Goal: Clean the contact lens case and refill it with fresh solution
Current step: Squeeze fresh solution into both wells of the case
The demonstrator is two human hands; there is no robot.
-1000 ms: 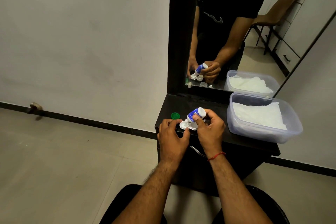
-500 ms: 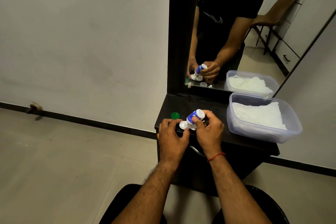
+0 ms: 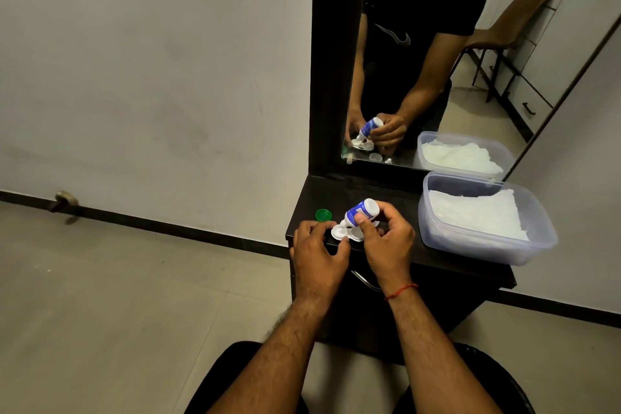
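A white contact lens case (image 3: 340,232) lies on the dark dresser top (image 3: 396,198), both wells uncovered. My right hand (image 3: 386,239) grips a small white and blue solution bottle (image 3: 361,212), tipped nozzle-down over the case's left well. My left hand (image 3: 317,254) pinches the near left edge of the case with fingertips and thumb. A green cap (image 3: 323,214) sits on the dresser just left of the case. The right well is partly hidden behind my right thumb.
A clear plastic tub (image 3: 537,239) holding white tissues stands on the right of the dresser. A mirror (image 3: 420,60) rises behind, reflecting the hands, the bottle and a small clear cap. A drawer handle (image 3: 364,280) is below the top's front edge.
The bottle's nozzle has shifted left, from over the right well toward the left well. My left hand stays on the case.
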